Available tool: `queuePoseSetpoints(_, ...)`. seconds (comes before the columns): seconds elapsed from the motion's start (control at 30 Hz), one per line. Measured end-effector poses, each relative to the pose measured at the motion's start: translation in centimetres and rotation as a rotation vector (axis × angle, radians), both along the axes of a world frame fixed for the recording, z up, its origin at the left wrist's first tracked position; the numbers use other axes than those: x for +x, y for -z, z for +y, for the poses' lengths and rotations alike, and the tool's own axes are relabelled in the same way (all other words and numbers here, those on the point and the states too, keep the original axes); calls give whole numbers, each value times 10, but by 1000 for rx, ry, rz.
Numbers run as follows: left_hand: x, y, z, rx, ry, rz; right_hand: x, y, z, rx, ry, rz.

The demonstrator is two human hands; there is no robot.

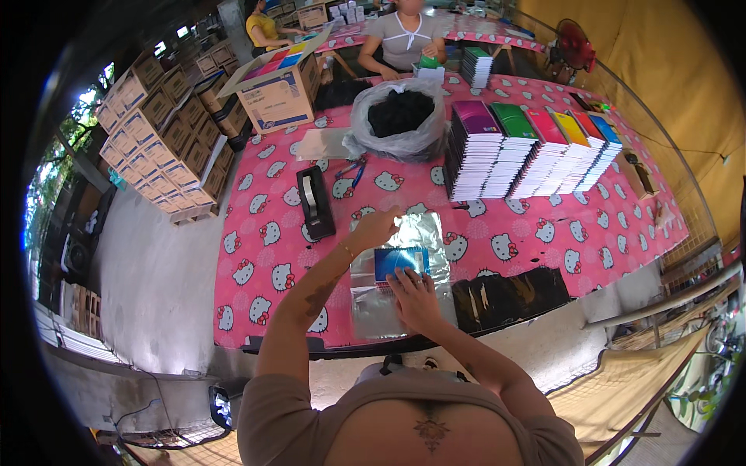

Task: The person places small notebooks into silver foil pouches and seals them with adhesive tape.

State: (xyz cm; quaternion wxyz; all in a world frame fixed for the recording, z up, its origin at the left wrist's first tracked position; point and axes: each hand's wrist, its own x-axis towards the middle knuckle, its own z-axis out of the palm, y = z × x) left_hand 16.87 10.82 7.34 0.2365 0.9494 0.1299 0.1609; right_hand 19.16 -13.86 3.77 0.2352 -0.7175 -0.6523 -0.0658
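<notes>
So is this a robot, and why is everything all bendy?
No robot here, just a person's two bare hands. The one picture comes from a camera on their head, looking down; its very wide lens bends straight edges. The right hand lies over a small blue notebook, with shiny plastic around it. I can't tell if the notebook is inside. The left hand is at the plastic's upper part. On the pink table are also notebook stacks, a plastic bag of black stuff and a cardboard box.
</notes>
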Motion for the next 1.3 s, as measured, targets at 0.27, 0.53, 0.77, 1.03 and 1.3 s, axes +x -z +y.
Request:
queuePoseSetpoints(0.27,-38,6,-56,35,-64,27,-3,2,7,-52,-5,-15)
queuePoseSetpoints(0.53,-49,26,-119,39,-218,-133,-3,21,12,-75,-46,-66)
queuePoseSetpoints(0.77,-55,9,-117,-291,-296,-3,36,17,16,233,-8,748)
queuePoseSetpoints(1.03,-58,40,-138,155,-289,-84,76,-38,-5,-199,-100,-90)
queuePoseSetpoints(1.3,-81,32,-153,371,-317,-44,63,6,4,-120,-86,-293)
